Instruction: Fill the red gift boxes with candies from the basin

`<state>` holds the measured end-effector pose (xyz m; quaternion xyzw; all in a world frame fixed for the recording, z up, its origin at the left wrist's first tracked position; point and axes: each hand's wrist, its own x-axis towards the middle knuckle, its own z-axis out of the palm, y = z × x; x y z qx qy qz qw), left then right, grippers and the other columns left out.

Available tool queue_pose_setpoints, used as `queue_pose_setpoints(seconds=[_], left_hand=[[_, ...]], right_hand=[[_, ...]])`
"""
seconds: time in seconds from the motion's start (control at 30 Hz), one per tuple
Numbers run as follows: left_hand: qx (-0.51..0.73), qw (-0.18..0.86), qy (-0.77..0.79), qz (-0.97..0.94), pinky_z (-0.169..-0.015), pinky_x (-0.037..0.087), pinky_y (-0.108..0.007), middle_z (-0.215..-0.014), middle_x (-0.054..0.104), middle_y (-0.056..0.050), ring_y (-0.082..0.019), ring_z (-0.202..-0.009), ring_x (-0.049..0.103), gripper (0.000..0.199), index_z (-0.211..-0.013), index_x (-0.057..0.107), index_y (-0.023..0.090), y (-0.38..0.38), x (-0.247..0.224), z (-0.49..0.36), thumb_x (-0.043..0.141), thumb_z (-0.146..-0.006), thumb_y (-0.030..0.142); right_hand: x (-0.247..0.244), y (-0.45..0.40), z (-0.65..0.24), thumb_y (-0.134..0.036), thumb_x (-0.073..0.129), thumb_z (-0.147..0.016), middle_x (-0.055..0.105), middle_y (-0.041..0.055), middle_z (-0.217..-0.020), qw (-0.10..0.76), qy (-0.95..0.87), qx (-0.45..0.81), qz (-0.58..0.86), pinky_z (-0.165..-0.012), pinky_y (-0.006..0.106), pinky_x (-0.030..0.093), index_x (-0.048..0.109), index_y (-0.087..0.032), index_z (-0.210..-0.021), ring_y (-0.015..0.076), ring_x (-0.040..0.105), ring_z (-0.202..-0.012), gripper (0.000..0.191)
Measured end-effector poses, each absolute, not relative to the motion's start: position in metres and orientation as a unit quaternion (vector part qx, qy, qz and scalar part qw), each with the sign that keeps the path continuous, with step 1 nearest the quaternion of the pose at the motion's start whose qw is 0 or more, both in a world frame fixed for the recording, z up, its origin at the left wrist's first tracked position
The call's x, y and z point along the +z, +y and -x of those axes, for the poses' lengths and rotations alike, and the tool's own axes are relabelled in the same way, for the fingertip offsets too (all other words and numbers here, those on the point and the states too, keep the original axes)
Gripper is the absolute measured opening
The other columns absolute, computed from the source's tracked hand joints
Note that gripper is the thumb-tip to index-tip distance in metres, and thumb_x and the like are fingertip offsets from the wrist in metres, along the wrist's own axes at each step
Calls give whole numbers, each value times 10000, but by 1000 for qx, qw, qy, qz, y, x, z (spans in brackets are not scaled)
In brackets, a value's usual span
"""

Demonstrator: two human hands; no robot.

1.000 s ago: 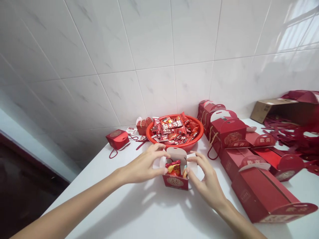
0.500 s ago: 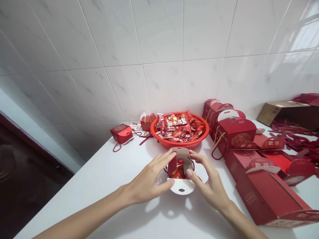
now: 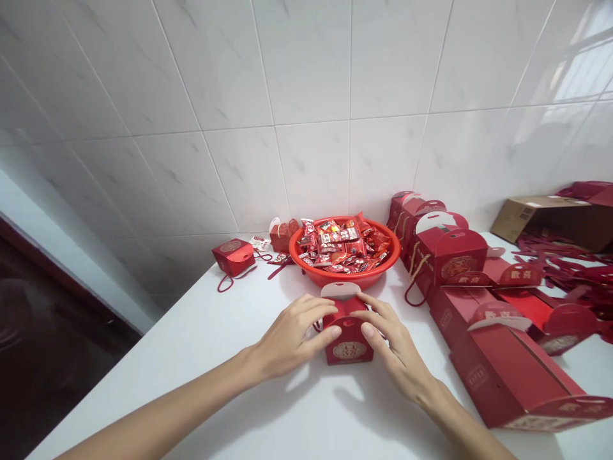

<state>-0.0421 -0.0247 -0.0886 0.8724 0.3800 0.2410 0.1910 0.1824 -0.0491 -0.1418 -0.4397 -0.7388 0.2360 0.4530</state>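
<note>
A small red paper gift box stands on the white table in front of me, a round gold emblem on its near face. Its near flap now stands upright, and the pale far flap rises behind it. My left hand holds the box's left top edge, thumb at the front flap and fingers over the top. From the right, my right hand grips the other top edge with thumb and fingers. The contents are hidden. Just behind sits a red plastic basin heaped with red-wrapped candies.
A small red box with a cord lies at the table's left edge. Larger red boxes line the right side. Beyond them, a cardboard carton spills dark red ribbons. A tiled wall closes off the back.
The near flap, folded down toward me earlier with wrapped sweets showing inside, has swung up. The top panels have come inward and cover the opening. Both hands stay around the box.
</note>
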Motion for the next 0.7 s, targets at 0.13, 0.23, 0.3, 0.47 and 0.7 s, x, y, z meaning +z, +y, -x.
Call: queue_pose_setpoints(seconds=[0.13,0.23,0.3,0.47,0.7], left_hand=[[297,185,416,-839,-1057,484,-420,-1477,483,-126,-277,-1264,555,492,-1367,539,225,-18,-97,39,614,-912,396],[304,178,420,-836,-1152,388,-475,-1562,383,-141,-309,-1407,411,654,-1472,422,219,-15,-100,39,648,-884,395],[301,189,419,-836,-1146,386,-493,-1489,485,-138,-304,-1379,443,683,-1493,392,227,-14,-100,40,650,-885,399],[290,195,414,-841,-1039,475,-469,-1206,654,-111,-280,-1161,589,413,-1275,624,229,-15,-99,39,633,-890,378],[225,264,441,-828,-1092,433,-459,-1417,520,-124,-305,-1352,472,308,-1142,659,225,-12,-98,40,576,-906,405]], right_hand=[[-144,-49,-181,-477,440,-1004,564,119,-1430,471,-727,234,442,-1051,466,477,701,-246,-1133,282,521,-1333,371],[-144,-48,-180,-439,473,-997,588,126,-1391,499,-709,218,448,-1035,441,489,668,-239,-1166,274,543,-1311,326],[-144,-47,-180,-416,512,-981,612,131,-1346,520,-699,197,450,-1035,442,484,647,-231,-1170,278,560,-1286,296],[-143,-45,-181,-396,538,-964,665,121,-1209,553,-678,171,453,-969,425,512,629,-224,-1123,268,627,-1145,251],[-145,-44,-181,-502,468,-971,655,130,-1238,481,-659,293,498,-854,383,561,578,-215,-1197,264,619,-1156,381]])
